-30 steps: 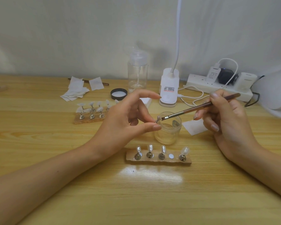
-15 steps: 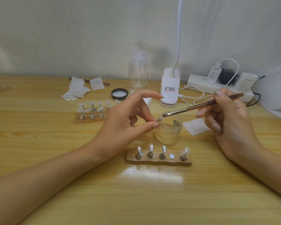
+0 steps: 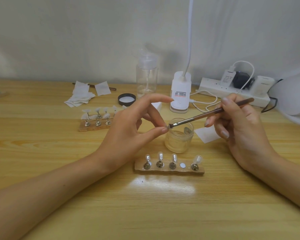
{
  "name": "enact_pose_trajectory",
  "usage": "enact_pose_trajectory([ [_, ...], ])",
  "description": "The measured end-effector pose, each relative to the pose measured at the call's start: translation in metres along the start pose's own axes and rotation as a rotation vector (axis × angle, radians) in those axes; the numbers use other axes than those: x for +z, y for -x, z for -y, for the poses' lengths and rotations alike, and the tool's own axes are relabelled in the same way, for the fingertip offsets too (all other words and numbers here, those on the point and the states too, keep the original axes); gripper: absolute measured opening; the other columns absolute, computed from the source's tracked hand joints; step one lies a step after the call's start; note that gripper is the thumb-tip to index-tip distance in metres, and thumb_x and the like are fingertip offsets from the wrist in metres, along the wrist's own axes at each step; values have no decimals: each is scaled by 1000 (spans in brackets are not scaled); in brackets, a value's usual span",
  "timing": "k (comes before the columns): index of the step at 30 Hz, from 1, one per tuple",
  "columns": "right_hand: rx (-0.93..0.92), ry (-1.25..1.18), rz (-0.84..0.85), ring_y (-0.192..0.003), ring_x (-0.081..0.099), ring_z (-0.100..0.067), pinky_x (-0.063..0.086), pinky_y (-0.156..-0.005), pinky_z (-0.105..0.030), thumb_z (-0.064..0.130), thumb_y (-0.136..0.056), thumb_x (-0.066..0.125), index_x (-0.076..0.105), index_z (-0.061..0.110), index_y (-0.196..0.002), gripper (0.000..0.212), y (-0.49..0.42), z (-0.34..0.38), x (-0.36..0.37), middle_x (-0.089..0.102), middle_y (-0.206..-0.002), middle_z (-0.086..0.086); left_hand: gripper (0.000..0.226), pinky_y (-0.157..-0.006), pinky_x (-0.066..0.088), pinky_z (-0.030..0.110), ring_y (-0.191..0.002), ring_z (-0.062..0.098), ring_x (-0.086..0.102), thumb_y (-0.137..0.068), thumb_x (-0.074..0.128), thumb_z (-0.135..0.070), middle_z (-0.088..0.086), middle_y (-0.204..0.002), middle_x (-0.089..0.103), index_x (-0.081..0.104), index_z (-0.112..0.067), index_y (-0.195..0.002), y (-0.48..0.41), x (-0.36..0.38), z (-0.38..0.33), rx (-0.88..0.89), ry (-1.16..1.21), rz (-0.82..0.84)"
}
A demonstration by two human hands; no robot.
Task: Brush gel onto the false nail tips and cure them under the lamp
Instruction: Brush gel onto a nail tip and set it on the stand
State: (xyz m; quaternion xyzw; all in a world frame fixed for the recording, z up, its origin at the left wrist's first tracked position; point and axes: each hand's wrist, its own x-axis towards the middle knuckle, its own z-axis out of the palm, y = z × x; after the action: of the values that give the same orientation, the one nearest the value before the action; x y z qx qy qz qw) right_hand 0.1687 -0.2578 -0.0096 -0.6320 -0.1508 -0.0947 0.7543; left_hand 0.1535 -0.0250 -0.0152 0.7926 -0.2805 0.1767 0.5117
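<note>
Tabletop (image 3: pixel 163 213), pale wood grain — white wall (image 3: pixel 76 40) behind

A pale wooden table (image 3: pixel 42 170) meets a plain white wall (image 3: pixel 76 32), with a light glare.

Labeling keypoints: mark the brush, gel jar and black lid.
brush (image 3: pixel 208 113), head view, mid handle.
gel jar (image 3: pixel 178 143), head view, front glass wall.
black lid (image 3: pixel 126 104), head view, front rim.
</note>
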Motion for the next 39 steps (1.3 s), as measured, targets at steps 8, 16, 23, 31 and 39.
enact_pose_trajectory([
  [8, 15, -60, -3, -37, 35, -8, 34, -43, -15, 31, -97, 51, 46, 18, -79, 23, 0, 2, 0, 69, -64, -6, 52, -59, 38, 41, -82, 21, 67, -87, 76, -10, -8, -82, 71, 56, -27, -131, -1, 0, 1, -11, 42, 5],
  [16, 54, -51, -80, -35, 33, -8, 33, -42, -14, 26, -100, 48, 48, 16, -78, 24, -1, 1, -1, 66, -59, -7, 53, -59, 40, 35, -80, 22, 67, -87, 76, -10, -9, -83, 71, 55, -28, -132, -1, 0, -1, 12, 10, 7],
  [23, 82, -36, -58, -35, 33, -8, 32, -41, -14, 33, -90, 53, 48, 17, -77, 21, -1, 2, 2, 66, -59, -7, 51, -68, 36, 11, -83, 11, 66, -87, 76, -11, -9, -82, 72, 56, -25, -131, -1, 0, -2, 57, -51, 3],
  [31, 85, -50, -26, -36, 34, -7, 33, -41, -14, 41, -90, 53, 47, 17, -82, 27, 0, 3, 4, 68, -62, -5, 52, -69, 37, 9, -83, 8, 66, -87, 77, -8, -8, -82, 72, 56, -24, -131, 0, 0, -3, 70, -54, -3],
  [39, 84, -76, -44, -36, 34, -7, 32, -41, -14, 39, -91, 53, 46, 19, -80, 24, -1, 4, 3, 67, -62, -3, 52, -71, 38, 7, -82, 8, 66, -86, 77, -6, -7, -81, 71, 56, -23, -131, 0, 0, -3, 68, -37, 1],
])
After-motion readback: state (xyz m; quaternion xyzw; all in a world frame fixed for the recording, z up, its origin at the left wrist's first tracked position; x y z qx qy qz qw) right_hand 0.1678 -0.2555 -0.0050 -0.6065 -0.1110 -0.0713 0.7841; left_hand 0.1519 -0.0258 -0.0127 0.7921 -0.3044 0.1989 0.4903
